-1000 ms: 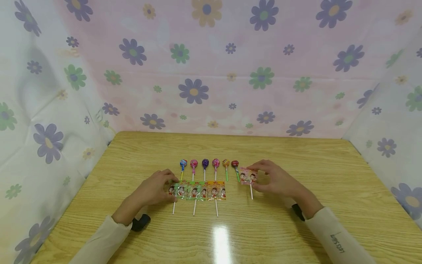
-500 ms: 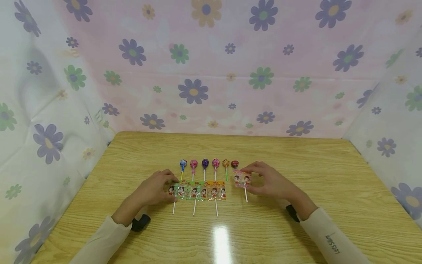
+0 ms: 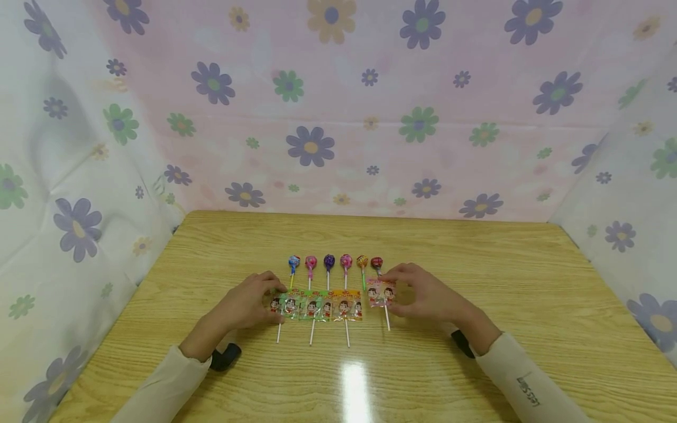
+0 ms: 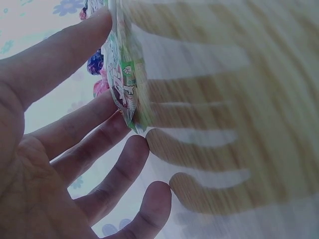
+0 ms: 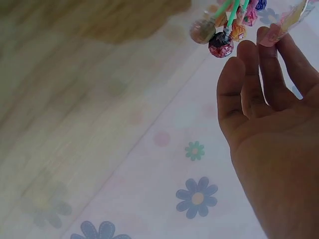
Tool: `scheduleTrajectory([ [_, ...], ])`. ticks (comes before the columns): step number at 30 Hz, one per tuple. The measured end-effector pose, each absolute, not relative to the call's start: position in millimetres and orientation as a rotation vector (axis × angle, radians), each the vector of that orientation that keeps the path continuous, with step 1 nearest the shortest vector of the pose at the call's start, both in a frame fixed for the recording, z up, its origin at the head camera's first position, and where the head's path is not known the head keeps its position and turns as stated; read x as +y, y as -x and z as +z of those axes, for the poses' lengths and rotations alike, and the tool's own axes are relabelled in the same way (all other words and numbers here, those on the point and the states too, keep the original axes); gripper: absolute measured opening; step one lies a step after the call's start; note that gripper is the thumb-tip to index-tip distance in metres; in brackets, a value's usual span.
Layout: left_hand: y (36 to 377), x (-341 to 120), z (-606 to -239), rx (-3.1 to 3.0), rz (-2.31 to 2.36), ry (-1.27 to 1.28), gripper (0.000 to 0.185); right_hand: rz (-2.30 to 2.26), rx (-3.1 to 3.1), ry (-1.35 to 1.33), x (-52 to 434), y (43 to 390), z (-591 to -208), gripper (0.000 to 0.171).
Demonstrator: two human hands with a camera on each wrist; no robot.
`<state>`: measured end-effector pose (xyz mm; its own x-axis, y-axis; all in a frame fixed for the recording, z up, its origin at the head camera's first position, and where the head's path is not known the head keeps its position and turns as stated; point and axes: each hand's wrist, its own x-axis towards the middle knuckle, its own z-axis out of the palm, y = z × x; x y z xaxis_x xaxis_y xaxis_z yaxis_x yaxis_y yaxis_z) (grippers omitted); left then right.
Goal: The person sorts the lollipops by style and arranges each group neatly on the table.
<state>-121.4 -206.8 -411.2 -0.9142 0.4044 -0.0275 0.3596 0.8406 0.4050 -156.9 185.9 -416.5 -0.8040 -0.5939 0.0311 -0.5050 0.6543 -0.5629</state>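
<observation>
Three flat wrapped lollipops (image 3: 317, 306) lie side by side on the wooden table (image 3: 476, 352), in green and orange wrappers with white sticks pointing toward me. My left hand (image 3: 268, 297) rests at the left end of this row, its straight fingers (image 4: 94, 132) touching the green wrapper (image 4: 123, 84). My right hand (image 3: 395, 292) pinches a pink wrapped lollipop (image 3: 381, 292) just right of the row, at table height. The right wrist view shows its fingertips (image 5: 266, 37) on the pink wrapper (image 5: 294, 15). Behind lies a row of several round lollipops (image 3: 334, 262).
Flowered cloth walls (image 3: 338, 117) close off the table at the back and on both sides. The round lollipops' heads (image 5: 219, 40) lie just beyond my right fingers. Bare wood stretches left, right and toward me, with a light glare (image 3: 355, 382) near the front.
My right hand has carried the pink wrapped lollipop leftward, from near the red round lollipop to beside the orange wrapper. My left hand has stayed put.
</observation>
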Motion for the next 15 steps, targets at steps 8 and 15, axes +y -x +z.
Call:
scheduleTrajectory([
  [8,121,-206,-409,2.900,0.604,-0.584,0.050,-0.734,2.748,0.961,179,155,-415,0.053],
  [15,120,-206,-408,2.897,0.614,-0.589,0.050,-0.613,2.778,1.027,172,152,-412,0.052],
])
